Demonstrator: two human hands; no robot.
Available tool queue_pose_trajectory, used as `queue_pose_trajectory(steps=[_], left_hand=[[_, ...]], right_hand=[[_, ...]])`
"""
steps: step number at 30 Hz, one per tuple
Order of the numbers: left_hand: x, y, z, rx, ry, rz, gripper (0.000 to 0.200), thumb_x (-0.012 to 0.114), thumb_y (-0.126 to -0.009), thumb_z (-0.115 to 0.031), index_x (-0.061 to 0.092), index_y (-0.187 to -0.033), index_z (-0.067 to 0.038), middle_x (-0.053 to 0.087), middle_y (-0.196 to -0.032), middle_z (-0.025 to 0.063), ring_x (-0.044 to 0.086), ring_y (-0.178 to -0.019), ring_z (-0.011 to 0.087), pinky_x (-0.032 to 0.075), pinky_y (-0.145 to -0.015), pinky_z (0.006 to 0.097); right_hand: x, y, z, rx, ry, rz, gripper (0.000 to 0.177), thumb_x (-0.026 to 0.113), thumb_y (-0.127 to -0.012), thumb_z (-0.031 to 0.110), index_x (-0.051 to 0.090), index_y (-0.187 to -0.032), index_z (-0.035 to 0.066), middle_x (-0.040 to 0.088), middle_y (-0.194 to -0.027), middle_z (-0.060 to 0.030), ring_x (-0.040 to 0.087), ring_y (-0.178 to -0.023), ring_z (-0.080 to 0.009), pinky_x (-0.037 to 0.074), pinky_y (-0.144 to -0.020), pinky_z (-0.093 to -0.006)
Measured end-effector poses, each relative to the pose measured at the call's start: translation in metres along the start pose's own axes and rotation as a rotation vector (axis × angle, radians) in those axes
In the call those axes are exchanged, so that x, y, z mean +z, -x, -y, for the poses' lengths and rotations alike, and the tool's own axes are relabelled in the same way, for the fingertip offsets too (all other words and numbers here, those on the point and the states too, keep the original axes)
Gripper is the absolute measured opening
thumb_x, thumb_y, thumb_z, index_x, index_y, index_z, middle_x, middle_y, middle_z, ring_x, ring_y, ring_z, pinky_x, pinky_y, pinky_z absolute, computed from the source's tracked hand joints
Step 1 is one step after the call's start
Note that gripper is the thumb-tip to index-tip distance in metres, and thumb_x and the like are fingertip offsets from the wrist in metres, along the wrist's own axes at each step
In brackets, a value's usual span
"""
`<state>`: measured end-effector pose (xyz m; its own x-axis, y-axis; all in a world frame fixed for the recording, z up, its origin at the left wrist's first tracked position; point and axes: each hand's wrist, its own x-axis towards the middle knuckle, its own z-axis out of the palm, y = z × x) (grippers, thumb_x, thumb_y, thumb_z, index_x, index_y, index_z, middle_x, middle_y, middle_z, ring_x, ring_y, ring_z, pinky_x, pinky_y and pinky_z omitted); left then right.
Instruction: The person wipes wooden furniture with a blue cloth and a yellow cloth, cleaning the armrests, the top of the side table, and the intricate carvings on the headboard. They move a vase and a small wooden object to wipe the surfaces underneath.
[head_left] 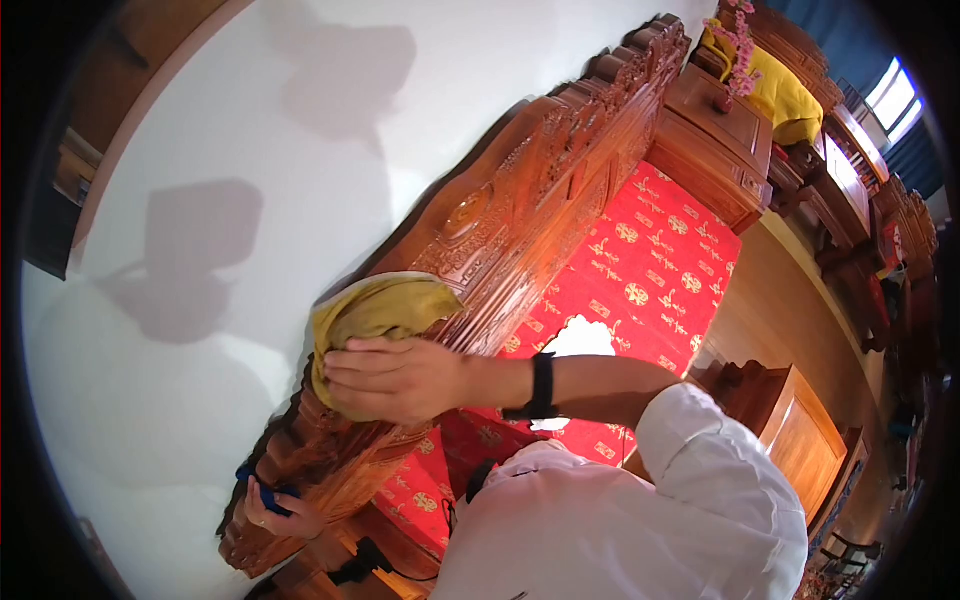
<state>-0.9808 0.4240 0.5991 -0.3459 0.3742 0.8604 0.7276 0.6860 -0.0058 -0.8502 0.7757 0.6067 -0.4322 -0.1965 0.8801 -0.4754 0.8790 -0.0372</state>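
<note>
My right hand (385, 382), with a black band on the wrist, presses a yellow-olive cloth (385, 305) against the top edge of a carved reddish-brown wooden headboard (520, 195). Its fingers lie across the folded cloth. Further down the same edge, at the lower left, my left hand (278, 512) curls around a dark blue bunched thing, perhaps a cloth (283, 497), against the wood. A ring shows on one finger. Much of the blue thing is hidden by the hand.
A white wall (200, 350) with shadows runs behind the headboard. Red gold-patterned fabric (650, 260) covers the bed, with a white piece (578, 340) on it. A wooden cabinet (710, 130) stands at the far end, with pink flowers (742, 60). Another wooden piece (800, 430) is at right.
</note>
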Motion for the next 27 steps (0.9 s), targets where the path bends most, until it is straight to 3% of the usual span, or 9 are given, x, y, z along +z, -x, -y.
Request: queue_pose_trajectory(steps=[3, 5, 6, 10, 13, 14, 16, 20, 27], left_hand=[[-0.002, -0.001, -0.004, -0.030, 0.013, 0.016, 0.031, 0.048, -0.093, -0.005, 0.062, -0.117, 0.008, 0.068, -0.121, 0.0205, 0.059, -0.112, 0.0374, 0.045, -0.100, 0.0485], [-0.002, -0.005, -0.014, -0.062, 0.048, -0.002, 0.033, 0.047, -0.092, -0.005, 0.062, -0.118, 0.008, 0.068, -0.120, 0.0204, 0.059, -0.111, 0.0377, 0.045, -0.100, 0.0489], [-0.001, -0.006, -0.018, -0.066, 0.040, 0.004, 0.033, 0.047, -0.092, -0.005, 0.062, -0.118, 0.008, 0.068, -0.120, 0.0204, 0.059, -0.111, 0.0377, 0.045, -0.100, 0.0489], [0.004, -0.004, -0.023, -0.234, 0.079, -0.044, 0.030, 0.046, -0.094, -0.006, 0.062, -0.115, 0.008, 0.067, -0.117, 0.0208, 0.060, -0.110, 0.0370, 0.045, -0.100, 0.0482], [0.004, -0.011, -0.032, -0.293, 0.068, -0.046, 0.029, 0.045, -0.095, -0.005, 0.064, -0.113, 0.007, 0.067, -0.115, 0.0199, 0.061, -0.108, 0.0358, 0.046, -0.100, 0.0463], [0.005, -0.016, -0.037, -0.339, 0.061, -0.052, 0.028, 0.046, -0.095, -0.005, 0.066, -0.112, 0.006, 0.068, -0.113, 0.0190, 0.062, -0.106, 0.0349, 0.046, -0.100, 0.0450], [0.006, -0.015, -0.033, -0.304, 0.037, -0.053, 0.028, 0.046, -0.094, -0.006, 0.066, -0.111, 0.005, 0.068, -0.113, 0.0193, 0.062, -0.106, 0.0351, 0.046, -0.100, 0.0447], [0.007, -0.009, -0.026, -0.298, 0.017, -0.049, 0.029, 0.047, -0.096, -0.010, 0.066, -0.112, 0.004, 0.067, -0.114, 0.0204, 0.061, -0.105, 0.0349, 0.046, -0.099, 0.0439], [0.007, -0.011, -0.031, -0.275, 0.012, -0.028, 0.031, 0.044, -0.100, -0.013, 0.063, -0.117, 0.005, 0.064, -0.117, 0.0206, 0.060, -0.107, 0.0348, 0.045, -0.099, 0.0448]], right_hand=[[-0.030, 0.038, -0.042, -0.048, 0.041, 0.079, 0.048, 0.059, -0.088, 0.024, 0.061, -0.134, 0.009, 0.060, -0.138, -0.0162, 0.055, -0.132, -0.0351, 0.037, -0.114, -0.0519], [-0.030, 0.085, -0.084, 0.179, 0.002, 0.103, 0.050, 0.060, -0.088, 0.023, 0.061, -0.137, 0.016, 0.054, -0.147, -0.0185, 0.052, -0.135, -0.0362, 0.034, -0.116, -0.0504], [-0.054, 0.084, -0.097, 0.189, 0.160, -0.075, 0.056, 0.061, -0.088, 0.020, 0.056, -0.142, 0.009, 0.045, -0.153, -0.0227, 0.042, -0.143, -0.0386, 0.027, -0.120, -0.0499], [-0.083, 0.084, -0.139, 0.931, 0.344, -0.633, 0.058, 0.049, -0.097, 0.016, 0.039, -0.148, -0.009, 0.034, -0.157, -0.0299, 0.029, -0.146, -0.0458, 0.020, -0.122, -0.0511], [-0.039, 0.162, -0.183, 1.011, 0.049, -0.720, 0.058, 0.044, -0.100, 0.015, 0.033, -0.150, -0.011, 0.031, -0.158, -0.0304, 0.027, -0.147, -0.0478, 0.016, -0.124, -0.0485], [-0.018, 0.167, -0.176, 0.993, 0.335, -0.575, 0.058, 0.042, -0.100, 0.015, 0.031, -0.149, -0.013, 0.030, -0.157, -0.0321, 0.023, -0.148, -0.0493, 0.013, -0.126, -0.0458], [0.006, 0.109, -0.125, 1.286, 0.265, -0.741, 0.056, 0.042, -0.099, 0.014, 0.033, -0.146, -0.014, 0.031, -0.154, -0.0332, 0.020, -0.148, -0.0503, 0.012, -0.126, -0.0427], [0.040, 0.080, -0.020, 0.836, 0.156, -0.258, 0.064, 0.057, -0.089, 0.039, 0.051, -0.142, 0.003, 0.032, -0.152, -0.0324, 0.019, -0.145, -0.0578, 0.006, -0.118, -0.0720], [0.017, 0.134, -0.091, 0.819, 0.463, -0.156, 0.060, 0.060, -0.088, 0.040, 0.057, -0.133, 0.000, 0.041, -0.147, -0.0292, 0.029, -0.141, -0.0542, 0.015, -0.115, -0.0723]])
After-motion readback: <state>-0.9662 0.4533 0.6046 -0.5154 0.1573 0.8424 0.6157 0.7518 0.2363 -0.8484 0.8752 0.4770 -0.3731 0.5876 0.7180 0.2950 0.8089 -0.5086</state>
